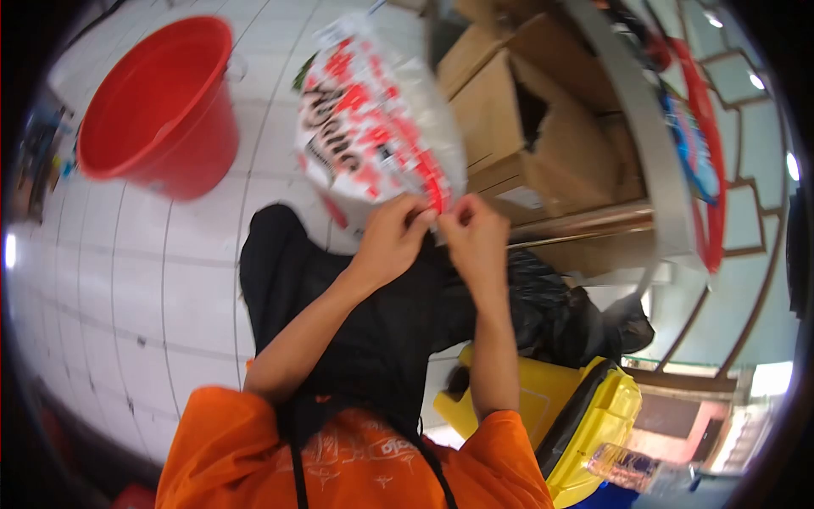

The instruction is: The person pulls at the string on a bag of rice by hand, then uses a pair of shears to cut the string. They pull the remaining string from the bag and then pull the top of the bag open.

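Observation:
A large white plastic bag [373,127] with red patterns and dark lettering stands on the floor in front of my knees. Its lower right corner, with a red strip, reaches to my fingers. My left hand [393,240] pinches that edge between thumb and fingers. Close beside it, my right hand [476,243] is closed in a pinch at the same edge. The fingertips of both hands nearly meet, and the exact spot they grip is partly hidden. Something green pokes out behind the bag's left side.
A red bucket [161,110] stands on the white tiled floor [203,280] at the left. Open cardboard boxes [543,127] sit under a metal-edged table at the right. Black plastic bags [551,305] and a yellow bin [543,399] are by my right side, near a clear bottle [627,465].

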The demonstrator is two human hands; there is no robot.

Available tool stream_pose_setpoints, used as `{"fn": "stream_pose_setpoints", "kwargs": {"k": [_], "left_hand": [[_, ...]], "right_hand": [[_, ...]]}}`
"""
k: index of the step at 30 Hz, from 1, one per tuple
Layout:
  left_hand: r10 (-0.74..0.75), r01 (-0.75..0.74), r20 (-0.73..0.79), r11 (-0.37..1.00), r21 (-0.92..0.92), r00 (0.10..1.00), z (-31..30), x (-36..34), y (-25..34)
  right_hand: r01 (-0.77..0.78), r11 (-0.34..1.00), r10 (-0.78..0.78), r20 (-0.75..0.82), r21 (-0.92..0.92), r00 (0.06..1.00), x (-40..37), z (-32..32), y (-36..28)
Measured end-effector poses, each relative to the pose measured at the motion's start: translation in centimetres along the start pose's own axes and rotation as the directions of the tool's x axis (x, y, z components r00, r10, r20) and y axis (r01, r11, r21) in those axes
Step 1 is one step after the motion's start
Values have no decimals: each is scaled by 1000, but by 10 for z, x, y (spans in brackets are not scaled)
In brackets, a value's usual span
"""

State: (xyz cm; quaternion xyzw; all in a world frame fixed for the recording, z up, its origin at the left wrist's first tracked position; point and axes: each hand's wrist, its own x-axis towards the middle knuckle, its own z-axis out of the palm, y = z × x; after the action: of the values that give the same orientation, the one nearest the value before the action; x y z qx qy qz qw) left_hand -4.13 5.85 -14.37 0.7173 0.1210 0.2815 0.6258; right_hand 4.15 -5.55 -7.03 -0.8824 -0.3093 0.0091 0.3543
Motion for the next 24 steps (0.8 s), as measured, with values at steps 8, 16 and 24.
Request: {"fn": "stream_pose_setpoints", "kwargs": {"k": [8, 16, 24], "left_hand": [[-31, 34, 18, 985, -172, 999, 20, 2, 18], [-5, 5, 4, 1000, 10, 1000, 22, 2, 13], [4, 32, 107, 942, -333, 994, 3, 8, 7]], "right_hand": [[501, 782, -605, -259, -371, 753, -28, -133, -104], [275, 550, -267, 147, -789, 953, 230, -254, -114], [-234, 727, 362, 71, -646, 929, 247, -261, -135]]}}
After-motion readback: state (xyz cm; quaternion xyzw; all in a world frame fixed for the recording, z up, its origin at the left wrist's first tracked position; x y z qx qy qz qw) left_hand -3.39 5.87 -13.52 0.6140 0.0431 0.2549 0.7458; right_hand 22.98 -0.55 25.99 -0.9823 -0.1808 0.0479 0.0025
